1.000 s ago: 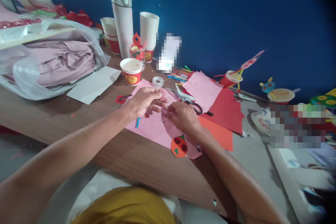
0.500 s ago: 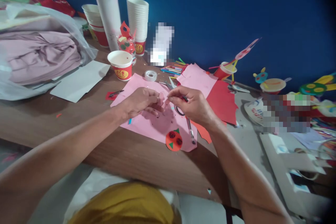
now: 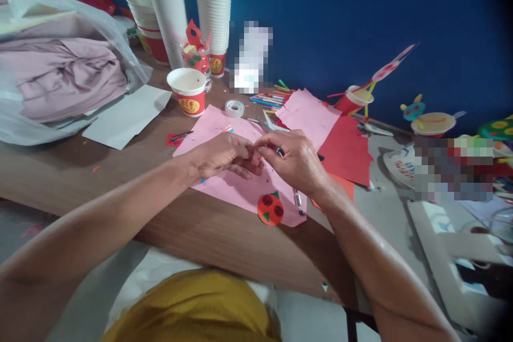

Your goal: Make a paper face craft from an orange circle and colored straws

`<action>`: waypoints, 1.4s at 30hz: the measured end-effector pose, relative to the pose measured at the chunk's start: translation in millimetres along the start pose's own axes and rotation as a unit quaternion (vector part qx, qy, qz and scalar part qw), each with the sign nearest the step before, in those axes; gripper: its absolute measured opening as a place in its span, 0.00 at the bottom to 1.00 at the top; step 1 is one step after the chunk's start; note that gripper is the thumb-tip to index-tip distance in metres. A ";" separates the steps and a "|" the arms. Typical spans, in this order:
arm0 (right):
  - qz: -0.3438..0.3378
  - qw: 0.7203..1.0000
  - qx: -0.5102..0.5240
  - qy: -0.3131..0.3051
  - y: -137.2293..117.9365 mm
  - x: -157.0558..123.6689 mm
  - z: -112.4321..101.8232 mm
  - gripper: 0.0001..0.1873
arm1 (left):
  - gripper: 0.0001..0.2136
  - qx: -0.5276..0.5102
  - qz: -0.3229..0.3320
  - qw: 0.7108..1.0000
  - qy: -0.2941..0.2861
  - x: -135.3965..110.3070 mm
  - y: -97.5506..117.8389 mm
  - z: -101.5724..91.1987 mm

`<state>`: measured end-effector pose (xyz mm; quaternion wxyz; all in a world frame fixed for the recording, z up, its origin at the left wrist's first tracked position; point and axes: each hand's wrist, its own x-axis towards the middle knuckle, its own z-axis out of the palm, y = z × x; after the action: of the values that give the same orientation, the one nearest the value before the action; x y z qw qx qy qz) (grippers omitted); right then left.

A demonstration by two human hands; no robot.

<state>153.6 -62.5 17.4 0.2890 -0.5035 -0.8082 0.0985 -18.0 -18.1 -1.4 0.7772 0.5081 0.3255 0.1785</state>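
Note:
My left hand [image 3: 218, 155] and my right hand [image 3: 298, 163] meet fingertip to fingertip above a pink paper sheet [image 3: 224, 184] on the wooden table [image 3: 120, 171]. Both are closed in a pinch on a small pink paper scrap [image 3: 253, 158] between them. A dark small thing shows at my right fingers; I cannot make it out. Scissors [image 3: 266, 124] lie just behind my right hand, blades pointing left. A pen [image 3: 298, 200] sticks out below that hand. A red paper circle [image 3: 270, 209] with black dots and green triangles lies on the pink sheet's near edge.
A tape roll [image 3: 234, 108], a red-and-white paper cup [image 3: 187, 91], a cup stack [image 3: 212, 16] and a white flask [image 3: 168, 5] stand behind. A bag of pink cloth [image 3: 60, 75] and white paper [image 3: 128, 115] are left. Red paper [image 3: 347, 149], coloured pencils [image 3: 268, 100] and cup crafts [image 3: 355, 99] are right.
My hands have lifted off the pink sheet and come together, now pinching the small pink scrap between them. The view has shifted a little.

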 end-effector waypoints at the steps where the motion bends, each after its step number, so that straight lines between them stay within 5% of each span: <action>1: 0.003 1.000 -0.006 0.005 -0.4 -0.3 0.5 0.07 | 0.06 -0.003 0.003 1.000 0.002 -0.3 -0.1 0.3; 21: -0.011 0.998 -0.054 0.021 1.8 -1.7 6.3 0.06 | 0.04 0.023 0.008 0.997 0.066 0.4 -1.5 6.0; 30: -0.067 0.987 -0.078 0.125 6.7 -7.1 12.6 0.06 | 0.03 -0.025 0.042 0.989 0.141 1.4 1.5 4.0; 42: -0.109 0.977 -0.131 0.130 11.6 -8.8 27.9 0.05 | 0.04 -0.053 0.030 0.984 0.168 0.4 4.4 4.9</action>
<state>149.4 -61.0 -13.7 0.3320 -0.4549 -0.8194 -0.1068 -14.0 -19.3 3.8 0.7317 0.4388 0.4259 0.3012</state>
